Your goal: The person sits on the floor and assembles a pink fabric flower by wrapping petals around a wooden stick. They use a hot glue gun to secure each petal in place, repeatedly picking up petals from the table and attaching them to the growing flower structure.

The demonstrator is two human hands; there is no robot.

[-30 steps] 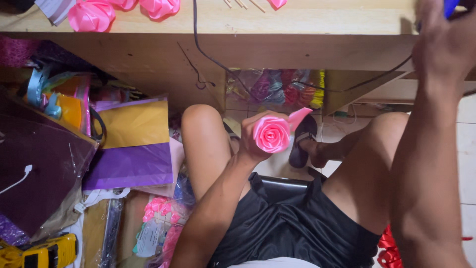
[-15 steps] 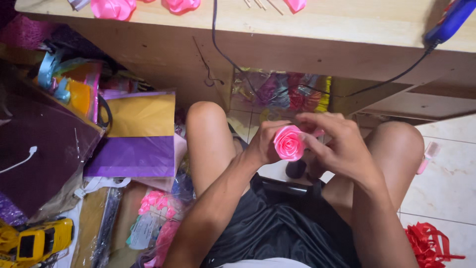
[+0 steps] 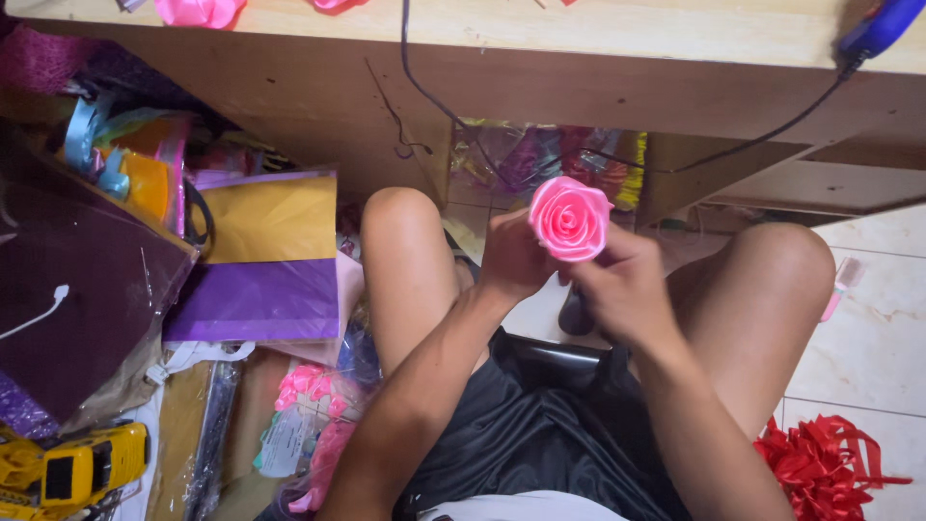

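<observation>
Rose: the pink satin ribbon rose [image 3: 570, 218] sits between my knees, raised just under the front edge of the wooden table [image 3: 598, 92], its spiral of petals facing up at me.
Left hand: my left hand [image 3: 514, 259] is closed around the underside of the rose, fingers curled in; what it pinches beneath the bloom is hidden by the petals.
Right hand: my right hand [image 3: 625, 287] is wrapped in from the other side, thumb and fingertips pressed to the lower rim of the rose, touching the left hand.
Step in hand: by my reckoning I am tightening and shaping the outer wraps, the bloom looking nearly fully rolled.
Next move: I judge it calls for a steady pinch at the base so the coil does not spring loose while the end gets fixed.
Table top: a blue glue gun [image 3: 880, 25] lies at the far right, its black cord [image 3: 424, 87] hanging down the front; more pink ribbon flowers [image 3: 198, 11] rest to the left.
Floor: purple and yellow paper sheets [image 3: 265, 260] lie beside my left knee, a red ribbon bow [image 3: 820, 463] by my right thigh.
</observation>
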